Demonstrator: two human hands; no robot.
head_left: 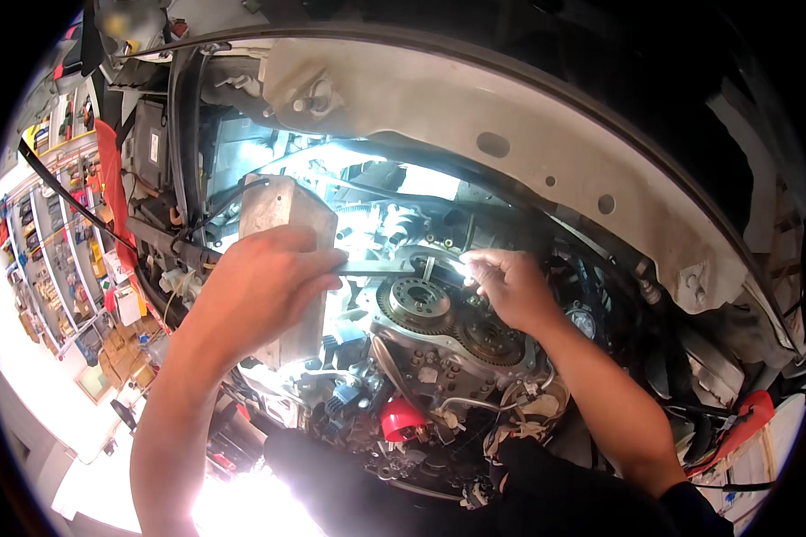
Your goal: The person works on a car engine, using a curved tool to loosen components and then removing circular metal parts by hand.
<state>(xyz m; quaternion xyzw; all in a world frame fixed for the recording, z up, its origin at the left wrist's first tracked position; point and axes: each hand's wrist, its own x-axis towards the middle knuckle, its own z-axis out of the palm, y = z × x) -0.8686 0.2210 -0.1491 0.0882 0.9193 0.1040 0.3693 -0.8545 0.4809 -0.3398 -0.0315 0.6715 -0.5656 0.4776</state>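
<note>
A flat grey metal bar (376,267) spans between both hands above the exposed gears (419,300) of an engine. My left hand (278,282) is closed on the bar's left end, over a pale, worn metal plate (282,206). My right hand (501,277) pinches at the bar's right end, where a curved metal part partly overlaps it; I cannot make out exactly what its fingertips grip. A second toothed wheel (488,345) lies below the right hand. A red cup-shaped part (401,417) sits among hoses lower down.
The vehicle's beige body panel (546,143) arches over the engine bay. Red covers drape at the left (109,148) and lower right (743,425). Beyond the left edge stand shelves of assorted items (49,251) and cardboard boxes (121,353). Bright work light glares at the lower left.
</note>
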